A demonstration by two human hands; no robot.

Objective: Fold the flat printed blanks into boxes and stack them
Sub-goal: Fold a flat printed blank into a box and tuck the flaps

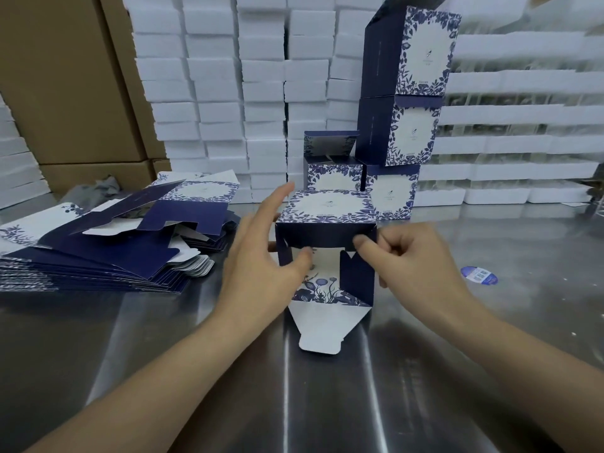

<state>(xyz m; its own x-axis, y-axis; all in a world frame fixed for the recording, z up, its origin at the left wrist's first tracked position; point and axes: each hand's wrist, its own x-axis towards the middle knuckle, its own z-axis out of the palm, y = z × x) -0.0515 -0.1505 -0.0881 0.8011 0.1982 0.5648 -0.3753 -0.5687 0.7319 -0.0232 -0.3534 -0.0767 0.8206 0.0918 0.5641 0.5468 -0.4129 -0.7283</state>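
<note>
Three folded boxes (397,129) in one stack, a fourth box (333,178) beside it, one half-folded box (327,220) — five in all; one pile of flat blanks (108,256) — one round sticker (478,275).

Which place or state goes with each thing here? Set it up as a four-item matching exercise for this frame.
Things
1. pile of flat blanks
2. half-folded box
3. stack of finished boxes
4. round sticker

Places or states
A. three high, in front of the white foam blocks
B. lying alone on the steel table, to the right
C. fanned out on the table's left side
D. at the centre, end flaps open toward the camera

Pairs: 1-C; 2-D; 3-A; 4-B
</note>
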